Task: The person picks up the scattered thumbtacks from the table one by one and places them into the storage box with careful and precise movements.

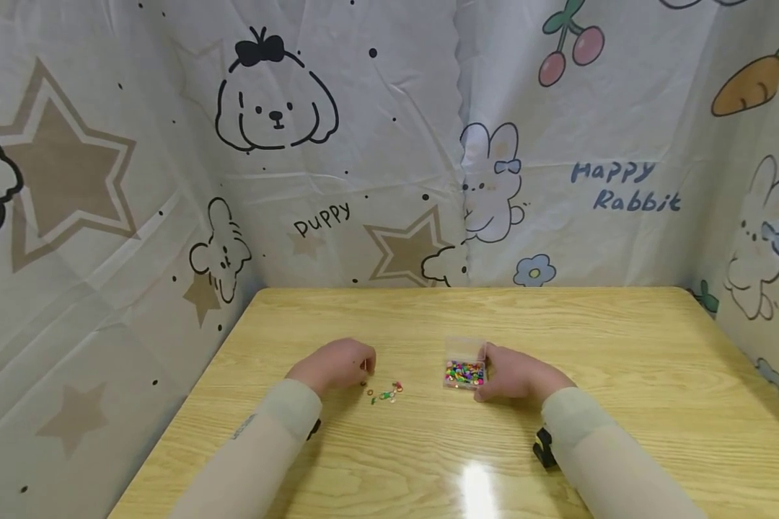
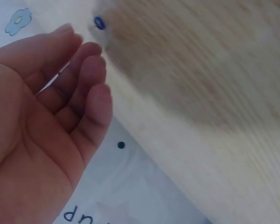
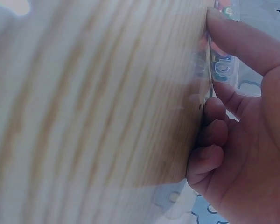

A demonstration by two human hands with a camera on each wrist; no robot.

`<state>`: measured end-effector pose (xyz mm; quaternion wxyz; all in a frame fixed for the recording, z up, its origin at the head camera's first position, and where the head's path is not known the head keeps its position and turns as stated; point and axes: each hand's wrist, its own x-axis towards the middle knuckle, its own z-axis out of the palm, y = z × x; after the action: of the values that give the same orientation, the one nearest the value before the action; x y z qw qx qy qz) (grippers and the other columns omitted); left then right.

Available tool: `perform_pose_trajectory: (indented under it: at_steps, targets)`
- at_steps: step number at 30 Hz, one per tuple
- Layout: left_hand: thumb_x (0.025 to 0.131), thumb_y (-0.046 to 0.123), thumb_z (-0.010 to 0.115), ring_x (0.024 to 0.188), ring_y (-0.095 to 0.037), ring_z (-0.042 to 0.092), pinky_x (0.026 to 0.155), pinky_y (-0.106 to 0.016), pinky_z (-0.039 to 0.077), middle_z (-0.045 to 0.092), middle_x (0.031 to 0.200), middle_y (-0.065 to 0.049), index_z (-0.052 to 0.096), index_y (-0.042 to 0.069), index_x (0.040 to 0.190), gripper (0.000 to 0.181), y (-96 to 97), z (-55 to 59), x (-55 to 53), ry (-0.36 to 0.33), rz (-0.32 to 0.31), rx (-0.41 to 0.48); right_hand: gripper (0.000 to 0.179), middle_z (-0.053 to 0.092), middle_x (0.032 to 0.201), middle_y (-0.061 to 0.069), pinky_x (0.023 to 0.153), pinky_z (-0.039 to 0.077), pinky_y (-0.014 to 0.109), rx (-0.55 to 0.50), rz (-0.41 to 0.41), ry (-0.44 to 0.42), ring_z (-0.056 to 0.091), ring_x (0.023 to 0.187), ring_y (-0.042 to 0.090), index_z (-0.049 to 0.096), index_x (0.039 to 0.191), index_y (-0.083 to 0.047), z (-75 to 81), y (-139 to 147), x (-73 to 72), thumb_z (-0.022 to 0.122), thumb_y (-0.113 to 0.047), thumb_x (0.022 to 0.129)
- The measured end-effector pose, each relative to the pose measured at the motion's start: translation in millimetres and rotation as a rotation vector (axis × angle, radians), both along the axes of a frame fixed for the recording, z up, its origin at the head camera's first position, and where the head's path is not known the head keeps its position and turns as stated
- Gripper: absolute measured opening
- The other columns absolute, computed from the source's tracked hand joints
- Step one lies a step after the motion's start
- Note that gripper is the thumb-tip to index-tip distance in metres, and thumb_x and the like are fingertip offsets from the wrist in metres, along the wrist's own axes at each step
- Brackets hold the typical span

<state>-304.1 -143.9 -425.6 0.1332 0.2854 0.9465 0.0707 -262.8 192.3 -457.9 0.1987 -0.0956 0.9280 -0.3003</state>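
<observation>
In the head view my left hand (image 1: 344, 360) is low over the table, beside a loose scatter of small coloured pieces (image 1: 386, 395). Its fingers are loosely bent in the left wrist view, and nothing shows between them. A tiny blue ring-shaped piece (image 2: 99, 23) lies just beyond the fingertips. My right hand (image 1: 513, 373) grips the right side of a small clear plastic box (image 1: 451, 387), thumb at the near side and fingers toward the back. The box's lid (image 1: 464, 348) stands open at the back. Many-coloured small pieces (image 1: 464, 373) fill it.
The wood-grain table (image 1: 428, 447) runs back to a white printed curtain (image 1: 396, 144), which also hangs along both sides. Dark wrist-worn devices (image 1: 545, 448) show under the sleeves. A bright light reflection falls on the near tabletop.
</observation>
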Motion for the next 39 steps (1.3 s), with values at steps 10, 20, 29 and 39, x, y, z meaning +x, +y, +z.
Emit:
perform_pose_trajectory:
  at_steps: [10,20,29,39]
  targets:
    - [0.092,0.008,0.071,0.071,-0.014,0.05,0.069,-0.034,0.043,0.056,0.075,0.006,0.061,0.018,0.078,0.02,-6.9,-8.8,-0.2,-0.024,0.013,0.007,0.056,0.057,0.109,0.005,0.096,0.042,0.049,0.008,-0.005,-0.004,0.053,0.099,0.025,0.049,0.115,-0.013,1.5,0,-0.3,0.088,-0.03,0.078]
    - [0.093,0.003,0.065,0.071,-0.013,0.049,0.07,-0.034,0.042,0.053,0.072,0.007,0.057,0.019,0.076,0.025,0.5,-6.9,4.1,0.017,-0.033,0.014,0.055,0.057,0.107,0.005,0.094,0.042,0.047,-0.01,-0.01,-0.003,0.053,0.097,0.025,0.049,0.113,-0.013,0.8,1,-0.1,0.088,-0.028,0.078]
    - [0.093,0.003,0.063,0.069,-0.012,0.05,0.067,-0.033,0.044,0.054,0.071,0.009,0.059,0.021,0.076,0.025,8.2,-13.7,4.2,0.064,-0.042,0.025,0.053,0.057,0.108,0.005,0.097,0.042,0.047,-0.013,-0.006,-0.003,0.053,0.099,0.024,0.049,0.112,-0.013,1.0,0,0.3,0.088,-0.028,0.079]
    - [0.1,0.018,0.064,0.062,-0.005,0.052,0.063,-0.029,0.047,0.057,0.074,0.015,0.062,0.023,0.083,0.018,47.5,-11.3,8.6,0.148,-0.13,0.041,0.053,0.057,0.107,0.005,0.091,0.042,0.046,-0.018,-0.002,0.001,0.053,0.096,0.024,0.049,0.111,-0.013,1.8,0,0.1,0.088,-0.028,0.079]
